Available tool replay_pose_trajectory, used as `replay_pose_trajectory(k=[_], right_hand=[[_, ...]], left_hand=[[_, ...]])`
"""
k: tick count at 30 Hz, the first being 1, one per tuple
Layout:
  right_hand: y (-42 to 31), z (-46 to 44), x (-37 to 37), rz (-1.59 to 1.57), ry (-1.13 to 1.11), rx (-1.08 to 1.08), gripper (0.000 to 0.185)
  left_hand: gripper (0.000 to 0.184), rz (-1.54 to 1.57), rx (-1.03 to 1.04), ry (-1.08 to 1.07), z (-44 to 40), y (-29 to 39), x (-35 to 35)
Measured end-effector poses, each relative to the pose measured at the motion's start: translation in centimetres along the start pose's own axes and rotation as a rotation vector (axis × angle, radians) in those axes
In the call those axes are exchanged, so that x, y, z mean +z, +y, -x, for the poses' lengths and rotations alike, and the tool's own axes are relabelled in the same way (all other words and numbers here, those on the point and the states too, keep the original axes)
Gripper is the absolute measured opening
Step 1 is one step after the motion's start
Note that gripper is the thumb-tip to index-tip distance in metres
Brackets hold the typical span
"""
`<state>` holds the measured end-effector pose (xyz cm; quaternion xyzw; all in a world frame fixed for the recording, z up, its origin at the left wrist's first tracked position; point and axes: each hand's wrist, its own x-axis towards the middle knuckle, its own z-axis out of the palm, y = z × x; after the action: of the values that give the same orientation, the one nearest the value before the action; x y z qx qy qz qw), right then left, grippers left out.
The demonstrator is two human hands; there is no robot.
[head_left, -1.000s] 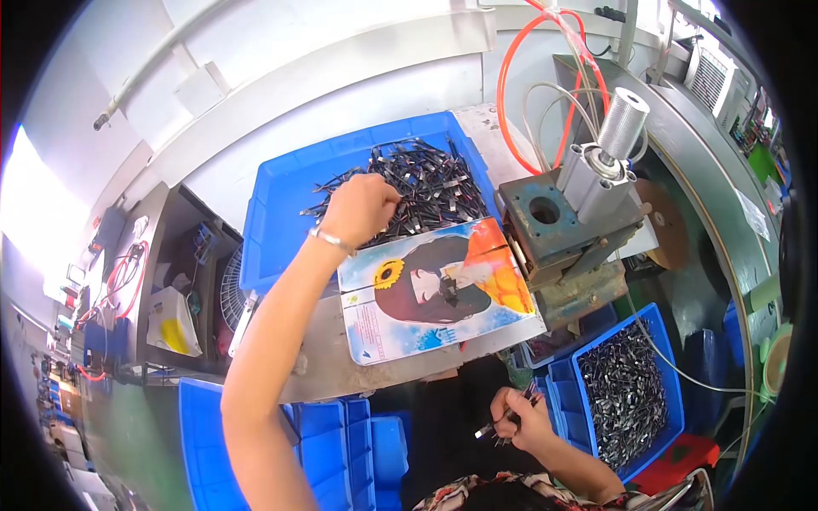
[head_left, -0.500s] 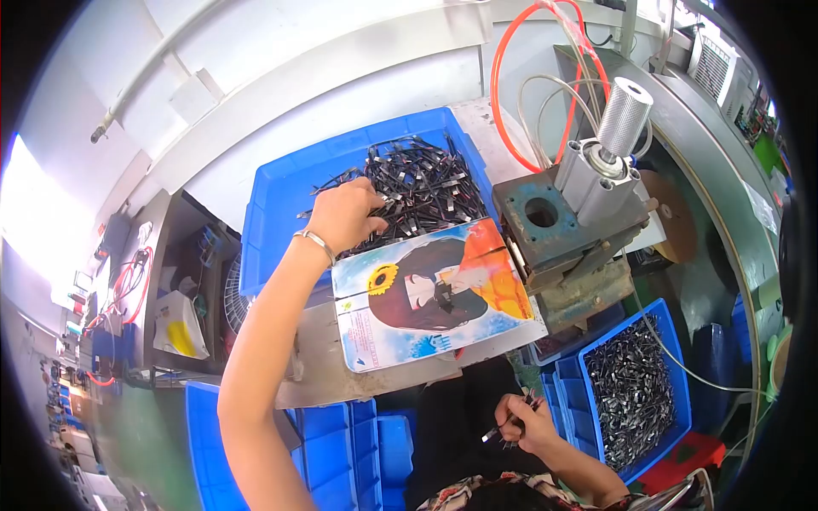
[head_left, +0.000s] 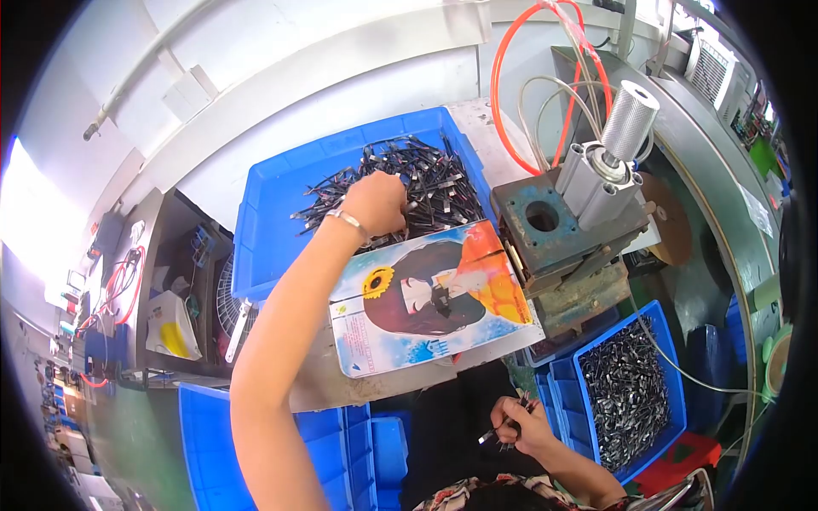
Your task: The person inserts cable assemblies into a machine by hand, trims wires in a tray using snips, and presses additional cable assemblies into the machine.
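Observation:
My left hand (head_left: 376, 203), with a bracelet at its wrist, reaches into the blue bin (head_left: 271, 200) on the bench. Its curled fingers press into a pile of short black cables (head_left: 439, 183) with silvery metal plug ends. The fingertips are hidden, so what they pinch does not show. Low over my lap, my right hand (head_left: 521, 424) is closed around a small bunch of the same black cables (head_left: 487, 438); one metal end sticks out to the left. In front of the bin lies a board with a printed picture (head_left: 426, 298).
A metal press fixture with a cylinder (head_left: 601, 179) stands right of the board, with orange and clear hoses (head_left: 503, 85) behind it. A second blue bin (head_left: 677, 375) full of cables sits lower right, by a red stool (head_left: 682, 464). Blue crates (head_left: 324, 451) stand below the bench.
My left hand has moved right, deeper into the cable pile, and its fingers are more curled. My right hand stays almost in place with its bunch.

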<state>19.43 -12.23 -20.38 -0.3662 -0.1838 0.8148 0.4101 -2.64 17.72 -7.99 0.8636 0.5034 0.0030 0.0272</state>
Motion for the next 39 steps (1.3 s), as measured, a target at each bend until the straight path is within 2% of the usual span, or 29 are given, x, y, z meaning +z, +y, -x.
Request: replay_pose_trajectory(k=[1, 4, 6, 9, 12, 16, 19, 23, 35, 39], right_hand=[[0.0, 0.0, -0.1, -0.003, -0.001, 0.000, 0.033], [0.1, 0.0, -0.4, -0.004, 0.006, -0.008, 0.033], [0.0, 0.0, -0.3, 0.000, 0.008, -0.009, 0.033], [0.0, 0.0, -0.1, 0.011, 0.006, -0.009, 0.034], [0.3, 0.1, -0.2, 0.017, 0.008, -0.002, 0.034], [0.7, 0.2, -0.1, 0.024, -0.006, 0.027, 0.034], [0.7, 0.3, 0.2, 0.055, -0.010, 0.021, 0.034], [0.9, 0.2, 0.5, 0.042, -0.010, 0.025, 0.034], [1.1, 0.0, 0.2, 0.030, -0.009, 0.018, 0.035], [0.9, 0.0, -0.2, 0.023, -0.002, 0.020, 0.035]], left_hand=[[0.019, -0.025, -0.009, 0.006, 0.6, 0.4, -0.7], [0.023, 0.589, -0.097, 0.202, 4.0, 1.1, -3.7], [0.025, 1.026, -0.154, 0.245, 6.2, 0.9, -4.9], [0.026, 1.314, -0.212, 0.407, 9.6, 1.4, -5.0], [0.021, 1.354, -0.158, 0.335, 12.9, 1.6, -3.0], [0.011, 0.838, -0.179, 0.296, 15.4, 2.0, -1.4], [0.014, 0.457, 0.115, 0.324, 15.5, 1.9, -1.8], [0.017, 0.342, 0.072, 0.150, 15.1, 2.7, -3.2], [0.020, 0.267, 0.474, 0.252, 8.2, 6.9, -2.4], [0.022, 0.185, 0.422, 0.069, 6.0, 8.5, -2.6]])
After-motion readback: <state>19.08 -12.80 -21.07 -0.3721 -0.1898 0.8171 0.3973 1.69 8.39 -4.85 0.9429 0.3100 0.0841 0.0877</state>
